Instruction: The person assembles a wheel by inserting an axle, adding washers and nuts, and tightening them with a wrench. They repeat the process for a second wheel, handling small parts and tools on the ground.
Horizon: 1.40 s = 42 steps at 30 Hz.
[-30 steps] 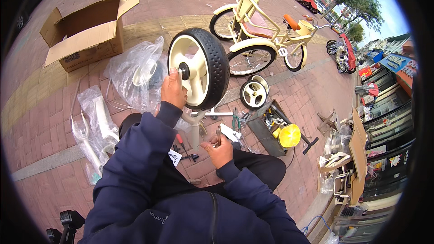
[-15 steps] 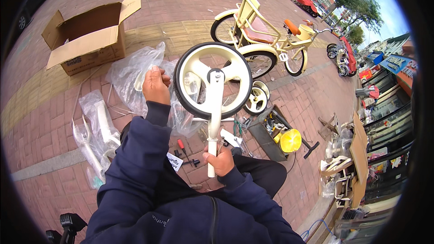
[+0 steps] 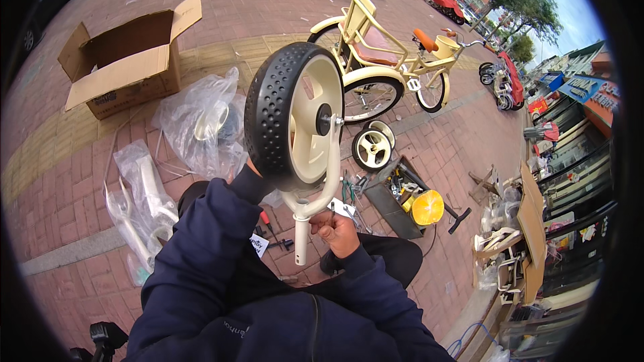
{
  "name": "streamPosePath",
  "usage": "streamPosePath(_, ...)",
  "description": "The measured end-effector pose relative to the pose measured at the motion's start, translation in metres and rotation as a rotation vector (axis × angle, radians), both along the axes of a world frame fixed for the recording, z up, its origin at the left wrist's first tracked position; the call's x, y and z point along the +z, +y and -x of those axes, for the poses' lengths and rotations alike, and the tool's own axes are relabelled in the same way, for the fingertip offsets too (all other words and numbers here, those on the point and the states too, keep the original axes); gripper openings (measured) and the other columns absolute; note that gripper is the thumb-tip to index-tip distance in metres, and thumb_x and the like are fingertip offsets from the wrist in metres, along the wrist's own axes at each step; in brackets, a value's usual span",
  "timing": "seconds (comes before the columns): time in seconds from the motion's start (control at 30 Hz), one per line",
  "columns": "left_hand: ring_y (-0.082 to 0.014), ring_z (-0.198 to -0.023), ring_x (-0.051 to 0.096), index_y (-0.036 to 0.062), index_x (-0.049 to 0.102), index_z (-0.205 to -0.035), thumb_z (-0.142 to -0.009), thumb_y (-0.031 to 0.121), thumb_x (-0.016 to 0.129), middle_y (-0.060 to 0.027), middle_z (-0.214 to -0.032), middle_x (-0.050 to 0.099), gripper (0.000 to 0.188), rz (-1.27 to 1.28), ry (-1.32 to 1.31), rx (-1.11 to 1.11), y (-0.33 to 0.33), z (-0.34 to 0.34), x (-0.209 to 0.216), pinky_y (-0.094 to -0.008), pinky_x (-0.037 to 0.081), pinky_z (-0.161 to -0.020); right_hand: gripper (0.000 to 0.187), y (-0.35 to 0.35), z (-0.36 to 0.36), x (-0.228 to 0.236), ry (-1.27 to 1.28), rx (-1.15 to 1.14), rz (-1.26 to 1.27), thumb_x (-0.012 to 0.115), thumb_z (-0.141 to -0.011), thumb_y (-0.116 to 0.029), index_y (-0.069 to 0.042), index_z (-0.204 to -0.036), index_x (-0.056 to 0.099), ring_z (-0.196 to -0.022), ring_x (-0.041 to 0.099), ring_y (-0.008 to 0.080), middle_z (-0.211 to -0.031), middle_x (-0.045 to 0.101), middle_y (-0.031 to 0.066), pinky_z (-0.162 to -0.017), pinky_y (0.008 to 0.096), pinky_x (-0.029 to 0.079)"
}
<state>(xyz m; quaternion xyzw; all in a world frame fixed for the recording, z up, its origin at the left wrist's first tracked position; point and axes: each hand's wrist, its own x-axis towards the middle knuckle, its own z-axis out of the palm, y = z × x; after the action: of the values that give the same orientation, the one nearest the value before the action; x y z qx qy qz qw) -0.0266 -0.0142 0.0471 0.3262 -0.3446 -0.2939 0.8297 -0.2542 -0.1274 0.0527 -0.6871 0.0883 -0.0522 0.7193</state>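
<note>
The big wheel (image 3: pixel 293 117) and its cream fork (image 3: pixel 303 217) were near the middle, toward eleven o'clock, with the stem pointing to six. The left hand (image 3: pixel 253 167) was mostly behind the wheel, its grip hidden. The right hand (image 3: pixel 337 234) curled narrow at the stem's two o'clock, maybe pinching something. Keeping the wheel still seemed wise.

Brick paving (image 3: pixel 463 154), shopfronts (image 3: pixel 577 194) and a car (image 3: pixel 52 7) show an outdoor sidewalk (image 3: pixel 268 10).
</note>
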Motion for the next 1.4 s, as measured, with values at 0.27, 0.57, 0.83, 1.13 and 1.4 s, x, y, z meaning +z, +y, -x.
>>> streamPosePath(0.27,-0.0167,-0.118,0.055,0.0053,0.046,-0.139,-0.100,0.019,0.053,-0.0084,-0.135,0.054,0.041,-0.174,-0.338,0.107,0.014,-0.005,-0.004,-0.0297,0.046,-0.101,0.044,-0.037,-0.031,0.085,-0.146,-0.343,0.201,0.060,-0.095,-0.043,0.001,-0.099,0.060,-0.060,0.041,0.0044,-0.071,0.052,-0.0017,-0.054,0.0197,0.031)
streamPosePath(0.57,-0.0064,-0.078,0.060,-0.0014,0.057,-0.109,-0.103,0.034,0.049,-0.0030,-0.094,0.066,0.037,-0.233,-0.151,0.116,0.016,0.020,0.032,-0.0224,0.049,-0.068,0.021,-0.028,-0.065,0.108,-0.184,-0.401,0.232,0.067,-0.093,-0.019,0.001,-0.092,0.059,-0.070,0.048,0.0053,-0.078,0.057,-0.0019,-0.065,0.0217,0.041)
streamPosePath(0.83,-0.0019,-0.058,0.039,0.0034,0.058,-0.106,-0.092,0.049,0.063,0.0052,-0.073,0.053,0.048,-0.301,-0.069,0.107,0.021,0.023,0.028,-0.0201,0.031,-0.051,0.030,-0.021,-0.066,0.089,-0.229,-0.363,0.075,0.058,-0.099,-0.029,0.000,-0.092,0.059,-0.061,0.044,0.0026,-0.076,0.057,-0.0027,-0.055,0.0194,0.035)
streamPosePath(1.13,-0.0163,-0.077,0.065,-0.0042,0.063,-0.109,-0.101,0.058,0.024,-0.0089,-0.089,0.069,0.074,-0.199,0.005,0.064,0.022,0.012,0.028,-0.0280,0.050,-0.070,0.045,-0.036,-0.042,0.118,-0.191,-0.391,0.092,0.040,-0.104,-0.040,-0.001,-0.084,0.053,-0.063,0.048,0.0116,-0.077,0.059,0.0079,-0.063,0.0251,0.041)
streamPosePath(1.4,-0.0201,-0.084,0.068,-0.0083,0.061,-0.115,-0.099,0.061,0.031,-0.0123,-0.096,0.071,0.077,-0.138,0.188,-0.080,0.031,0.027,0.059,-0.0296,0.053,-0.076,0.034,-0.025,-0.037,0.154,-0.273,-0.392,0.240,0.039,-0.105,-0.031,-0.002,-0.092,0.051,-0.065,0.054,0.0136,-0.072,0.059,0.0103,-0.065,0.0265,0.043)
